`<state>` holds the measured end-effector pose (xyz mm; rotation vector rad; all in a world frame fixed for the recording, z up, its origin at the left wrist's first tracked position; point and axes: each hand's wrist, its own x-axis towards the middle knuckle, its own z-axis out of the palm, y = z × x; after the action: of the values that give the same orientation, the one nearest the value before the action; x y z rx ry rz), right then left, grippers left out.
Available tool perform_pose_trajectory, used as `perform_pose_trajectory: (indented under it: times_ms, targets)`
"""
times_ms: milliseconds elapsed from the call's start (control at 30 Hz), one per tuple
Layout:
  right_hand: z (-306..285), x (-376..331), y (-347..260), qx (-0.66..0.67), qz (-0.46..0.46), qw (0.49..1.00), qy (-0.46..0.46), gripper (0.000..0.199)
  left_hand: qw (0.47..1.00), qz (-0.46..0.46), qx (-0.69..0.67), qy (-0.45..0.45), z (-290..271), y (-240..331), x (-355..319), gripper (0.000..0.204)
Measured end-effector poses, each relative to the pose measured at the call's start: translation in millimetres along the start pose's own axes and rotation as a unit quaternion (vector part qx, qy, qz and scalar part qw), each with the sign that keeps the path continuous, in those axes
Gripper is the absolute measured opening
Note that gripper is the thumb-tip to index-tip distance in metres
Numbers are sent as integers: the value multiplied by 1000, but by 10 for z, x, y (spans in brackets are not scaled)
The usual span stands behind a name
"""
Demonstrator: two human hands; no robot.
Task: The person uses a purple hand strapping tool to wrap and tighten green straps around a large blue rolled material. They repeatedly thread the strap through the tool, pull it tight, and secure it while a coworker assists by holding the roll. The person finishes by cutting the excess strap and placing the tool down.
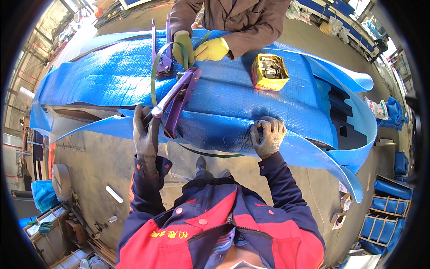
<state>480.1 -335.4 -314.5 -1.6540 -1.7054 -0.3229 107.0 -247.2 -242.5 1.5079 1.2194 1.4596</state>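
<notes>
My left hand (pixel 145 134), in a grey work glove, has its fingers bent at the near edge of a bundle in blue padded wrap (pixel 215 105). Its thumb is beside the handle end of a purple strapping tool (pixel 179 101); what the fingers hold is hidden. My right hand (pixel 268 136), also gloved, is closed on the wrap's near edge. A green strap (pixel 154 80) loops up by the tool. Across the bundle, a co-worker's yellow-gloved hands (pixel 210 49) are at the strap, next to a second purple tool (pixel 163 60).
A yellow box of metal strap clips (pixel 271 71) stands on the bundle. Loose wrap flares out at the right end, around dark profiles (pixel 342 112). Crated blue packages (pixel 385 206) are at the right; a wooden crate (pixel 53 228) and scraps lie at the lower left.
</notes>
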Motion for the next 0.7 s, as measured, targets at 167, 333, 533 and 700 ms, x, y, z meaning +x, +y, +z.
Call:
perform_pose_trajectory:
  times_ms: [167, 333, 533, 700]
  targets:
    - [13, -17, 11, -8, -14, 1000, 11, 32, 992, -44, -77, -93, 54, 51, 270, 50]
    - [28, -28, 21, -10, -14, 1000, 16, 34, 987, -91, -74, -112, 85, -159, 134, 31]
    - [5, -41, 17, 8, -11, 1000, 9, 36, 998, -8, -19, -67, 57, -415, -462, 14]
    - [2, -18, -13, 15, -16, 999, 26, 32, 995, -76, 45, -42, 12, -428, -805, 13]
